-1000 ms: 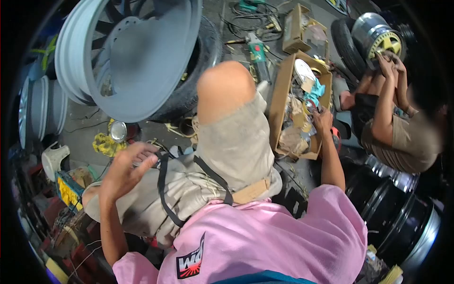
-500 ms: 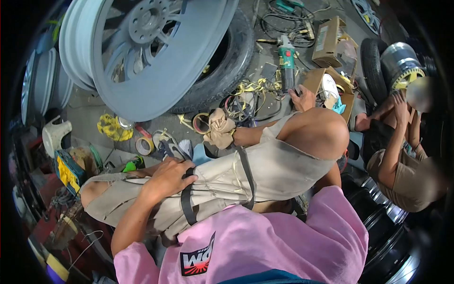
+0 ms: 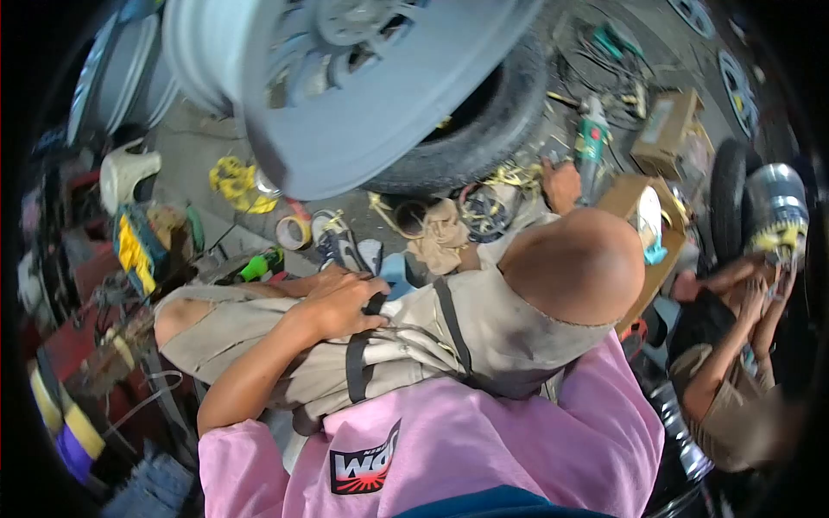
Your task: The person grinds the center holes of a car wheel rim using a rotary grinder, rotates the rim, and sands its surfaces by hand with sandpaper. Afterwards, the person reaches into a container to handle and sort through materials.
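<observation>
My left hand lies on my lap, fingers resting over the beige trousers beside a black strap. Its thumb is apart and nothing shows in it. Beyond my raised knee, my right hand is low near the floor, its fingers bent and partly hidden; a small greyish bit shows at the fingertips, too small to name. Just right of that hand lies a green angle grinder. Yellow strips are scattered to its left. A large grey wheel rim leans over a black tyre ahead.
Cardboard boxes stand at the right, before a seated person whose hands are at a shiny metal cylinder. Tape rolls, a yellow cloth and a beige cloth lie on the floor. Cables coil at the back.
The view has shifted, so the scene sits farther right and mostly lower. My right hand has moved from the grinder's lower end to its left side. My left hand remains on my lap.
</observation>
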`<state>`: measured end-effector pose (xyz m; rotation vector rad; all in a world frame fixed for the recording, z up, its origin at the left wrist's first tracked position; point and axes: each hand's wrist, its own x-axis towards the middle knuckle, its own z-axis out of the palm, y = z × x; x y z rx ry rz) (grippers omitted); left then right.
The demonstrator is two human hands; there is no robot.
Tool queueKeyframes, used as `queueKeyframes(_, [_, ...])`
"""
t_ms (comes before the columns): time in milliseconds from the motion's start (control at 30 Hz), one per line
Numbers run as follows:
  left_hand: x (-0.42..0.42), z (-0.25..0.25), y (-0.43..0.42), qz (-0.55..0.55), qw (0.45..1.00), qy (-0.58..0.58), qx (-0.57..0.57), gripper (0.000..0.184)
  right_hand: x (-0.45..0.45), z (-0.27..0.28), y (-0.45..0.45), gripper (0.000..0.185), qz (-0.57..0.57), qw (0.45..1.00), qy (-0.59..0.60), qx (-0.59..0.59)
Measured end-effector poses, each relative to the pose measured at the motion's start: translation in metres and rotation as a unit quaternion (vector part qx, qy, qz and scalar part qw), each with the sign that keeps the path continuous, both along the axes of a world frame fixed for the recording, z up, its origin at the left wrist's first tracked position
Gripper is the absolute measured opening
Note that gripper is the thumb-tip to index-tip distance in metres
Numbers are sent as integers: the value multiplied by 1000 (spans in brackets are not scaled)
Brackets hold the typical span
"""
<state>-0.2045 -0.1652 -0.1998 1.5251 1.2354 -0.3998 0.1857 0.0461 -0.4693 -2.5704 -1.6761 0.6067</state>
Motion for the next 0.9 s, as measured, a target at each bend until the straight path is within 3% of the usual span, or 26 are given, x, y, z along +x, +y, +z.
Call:
queueKeyframes(133, [-4, 8, -3, 38, 999, -14, 15, 52, 6, -31, 9, 52, 18, 990, 51, 128])
queueKeyframes(233, [-11, 10, -8, 41, 998, -30, 47, 51, 6, 6, 13, 46, 78, 984, 81, 138])
queueKeyframes(267, [-14, 10, -12, 58, 993, -58, 84, 47, 20, 15, 19, 47, 74, 980, 155, 103])
queueKeyframes(333, [-18, 21, -10, 73, 987, -83, 114, 44, 45, 52, 34, 39, 128, 974, 146, 113])
queueKeyframes(367, [-20, 30, -7, 82, 982, -105, 135, 42, 62, 75, 43, 31, 190, 941, 220, 172])
queueKeyframes(400, [-23, 40, -4, 79, 976, -130, 158, 39, 82, 91, 56, 25, 178, 924, 272, 198])
queueKeyframes(433, [-27, 52, 0, 82, 974, -134, 163, 39, 74, 155, 57, 27, 167, 945, 226, 167])
queueKeyframes(533, [-43, 89, 12, 26, 975, -162, 149, 40, 58, 295, 60, 23, 147, 947, 279, 57])
queueKeyframes(567, [-50, 99, 16, 29, 973, -169, 155, 40, 33, 345, 49, 22, 162, 963, 213, 26])
queueKeyframes(633, [-64, 114, 22, -41, 983, -111, 138, 41, -4, 384, 28, 19, 277, 939, 199, 41])
queueKeyframes(700, [-76, 108, 20, -31, 979, -109, 167, 44, -64, 403, -12, 20, 386, 907, 167, -3])
queueKeyframes(767, [-83, 90, 15, 78, 948, -178, 253, 46, -128, 400, -53, 25, 513, 840, 156, -84])
queueKeyframes(833, [-86, 78, 11, 124, 930, -230, 260, 43, -179, 376, -90, 25, 557, 777, 282, -81])
queueKeyframes(900, [-91, 81, 6, 137, 923, -250, 258, 37, -219, 365, -112, 25, 547, 767, 322, -91])
